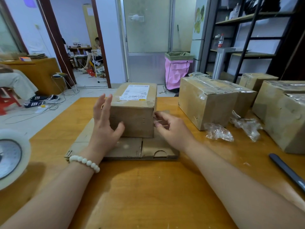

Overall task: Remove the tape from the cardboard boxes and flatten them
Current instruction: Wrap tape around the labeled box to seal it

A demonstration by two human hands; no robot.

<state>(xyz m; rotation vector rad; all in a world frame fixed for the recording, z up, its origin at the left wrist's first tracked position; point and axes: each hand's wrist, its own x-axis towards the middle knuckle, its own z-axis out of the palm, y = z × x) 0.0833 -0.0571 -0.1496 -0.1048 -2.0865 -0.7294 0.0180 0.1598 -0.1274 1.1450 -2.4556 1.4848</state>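
Our left hand [105,124] spreads open beside the box [135,119], which sits between our hands; our right hand [171,128] curls at its edge, grip unclear. Unbraced, the box may slide when we peel

four-plus boxes [133,116] [208,104] [257,80] [285,123], two hands [105,128] [172,129], one tape roll [9,156].

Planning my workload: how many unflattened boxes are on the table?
4: labelled box at centre, taped box to its right, small box behind that, big box at far right, possibly two there.
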